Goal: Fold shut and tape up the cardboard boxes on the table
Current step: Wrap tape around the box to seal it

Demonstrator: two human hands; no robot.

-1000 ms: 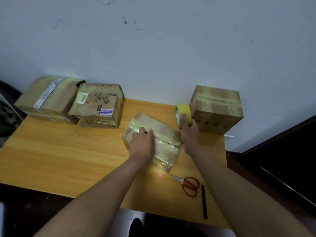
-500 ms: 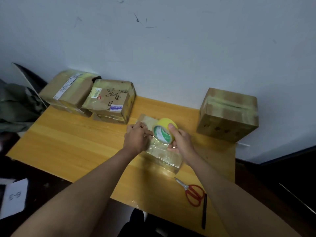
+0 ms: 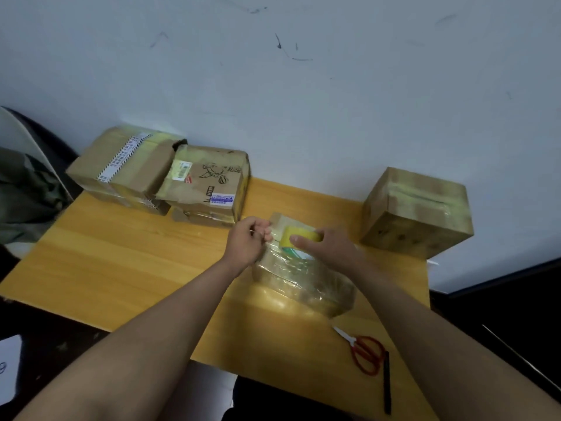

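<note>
A flat cardboard box (image 3: 303, 279), shiny with clear tape, lies in the middle of the wooden table (image 3: 127, 262). Over its far end my right hand (image 3: 329, 246) grips a yellow tape roll (image 3: 299, 237). My left hand (image 3: 247, 241) is just left of the roll, its fingers curled and pinching what looks like the loose tape end at the box's far corner. Two taped boxes (image 3: 130, 165) (image 3: 209, 183) stand at the back left by the wall. A cube-shaped taped box (image 3: 416, 211) stands at the back right.
Red-handled scissors (image 3: 364, 350) and a black pen (image 3: 387, 384) lie near the table's front right edge. A white wall rises right behind the table. A dark chair with cloth (image 3: 27, 189) is off the left edge. A sheet of paper (image 3: 9, 366) lies on the floor at lower left.
My right hand carried the tape roll from beside the back-right box to over the flat box. My left hand left the box top and took the tape end. The roll now lies flatter.
</note>
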